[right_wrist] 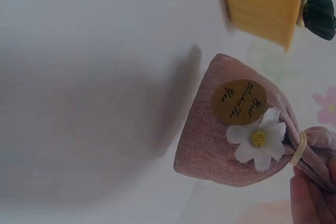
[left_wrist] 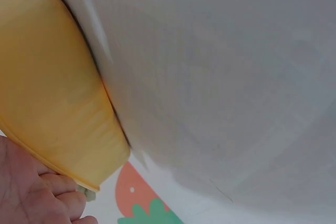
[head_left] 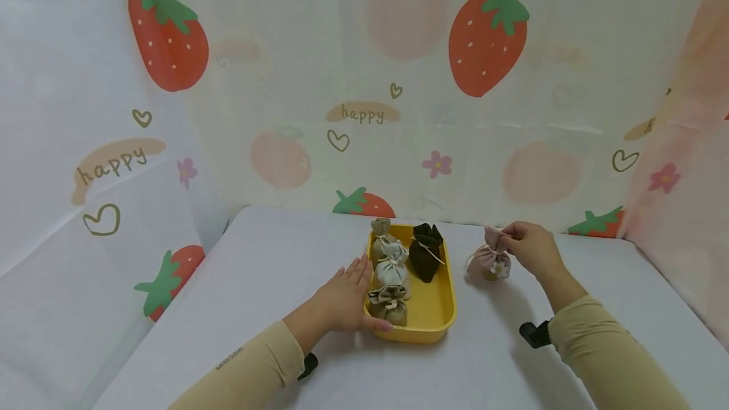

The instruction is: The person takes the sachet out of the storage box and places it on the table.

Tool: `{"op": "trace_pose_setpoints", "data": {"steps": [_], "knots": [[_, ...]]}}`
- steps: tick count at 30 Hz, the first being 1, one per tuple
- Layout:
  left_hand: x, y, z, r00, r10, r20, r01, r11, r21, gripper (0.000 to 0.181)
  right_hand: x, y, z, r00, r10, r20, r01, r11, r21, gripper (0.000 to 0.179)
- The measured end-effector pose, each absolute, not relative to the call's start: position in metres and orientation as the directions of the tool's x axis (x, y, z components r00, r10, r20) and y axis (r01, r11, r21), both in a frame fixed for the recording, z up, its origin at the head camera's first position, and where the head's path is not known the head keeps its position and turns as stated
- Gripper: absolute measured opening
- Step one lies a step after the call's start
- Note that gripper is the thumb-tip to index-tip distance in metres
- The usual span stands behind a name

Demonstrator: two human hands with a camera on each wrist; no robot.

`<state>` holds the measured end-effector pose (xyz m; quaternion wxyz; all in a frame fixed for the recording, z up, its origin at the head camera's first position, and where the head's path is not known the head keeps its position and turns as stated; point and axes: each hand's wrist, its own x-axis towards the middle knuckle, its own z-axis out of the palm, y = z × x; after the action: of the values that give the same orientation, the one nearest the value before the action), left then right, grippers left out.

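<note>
My right hand (head_left: pixel 534 250) pinches the gathered neck of a pink cloth drawstring pouch (head_left: pixel 488 263), right of a yellow box (head_left: pixel 428 315). A white flower and a round brown label with writing decorate the pouch's front in the right wrist view. My left hand (head_left: pixel 343 299) rests along the box's left rim, fingers extended and thumb at the near corner. Inside the box, a tan pouch (head_left: pixel 381 228), a white pouch (head_left: pixel 393 273) and a brown pouch (head_left: pixel 390 310) line the left side. A black pouch (head_left: pixel 425 255) occupies the far right corner.
Box and hands are over a white-covered table (head_left: pixel 273 258). Behind it hangs a pale backdrop (head_left: pixel 484 135) printed with strawberries, hearts and flowers, with more sheeting at both sides. Black straps (head_left: pixel 535 334) show near the wrists.
</note>
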<state>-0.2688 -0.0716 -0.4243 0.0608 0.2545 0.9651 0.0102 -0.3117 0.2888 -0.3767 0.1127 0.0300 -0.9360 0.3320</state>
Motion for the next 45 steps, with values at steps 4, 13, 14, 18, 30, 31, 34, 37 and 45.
{"op": "trace_pose_setpoints", "data": {"steps": [4,13,14,18,30,31,34,37,45], "knots": [[-0.268,-0.071,-0.423,-0.859,0.499,-0.115,0.497,0.867,0.049,0.13,-0.312,0.29,-0.383,-0.977,0.024,0.213,-0.111,0.792,-0.6,0.014],[-0.266,-0.071,-0.42,-0.855,0.508,-0.106,0.505,0.862,0.048,0.128,-0.312,0.289,-0.388,-0.989,0.028,0.144,-0.072,0.763,-0.642,0.019],[-0.266,-0.071,-0.42,-0.855,0.507,-0.106,0.505,0.862,0.048,0.128,-0.312,0.289,-0.388,-0.99,0.024,0.142,-0.075,0.758,-0.648,0.02],[-0.266,-0.071,-0.42,-0.856,0.506,-0.105,0.503,0.863,0.051,0.128,-0.311,0.29,-0.388,-0.992,0.019,0.127,-0.073,0.734,-0.676,0.022],[-0.265,-0.071,-0.42,-0.858,0.502,-0.11,0.497,0.865,0.072,0.128,-0.306,0.293,-0.379,-0.991,-0.002,0.132,-0.087,0.763,-0.641,0.043],[-0.265,-0.071,-0.42,-0.857,0.503,-0.112,0.498,0.864,0.072,0.128,-0.306,0.293,-0.378,-0.989,-0.005,0.148,-0.099,0.767,-0.634,0.042],[-0.265,-0.071,-0.42,-0.855,0.505,-0.115,0.5,0.863,0.075,0.127,-0.305,0.293,-0.375,-0.979,-0.017,0.201,-0.141,0.769,-0.624,0.038],[-0.266,-0.071,-0.42,-0.856,0.506,-0.11,0.5,0.863,0.078,0.128,-0.305,0.291,-0.371,-0.969,-0.032,0.243,-0.18,0.767,-0.616,0.034],[-0.269,-0.071,-0.423,-0.857,0.503,-0.107,0.496,0.864,0.089,0.129,-0.302,0.283,-0.359,-0.984,-0.019,0.179,-0.131,0.76,-0.637,0.038]]}}
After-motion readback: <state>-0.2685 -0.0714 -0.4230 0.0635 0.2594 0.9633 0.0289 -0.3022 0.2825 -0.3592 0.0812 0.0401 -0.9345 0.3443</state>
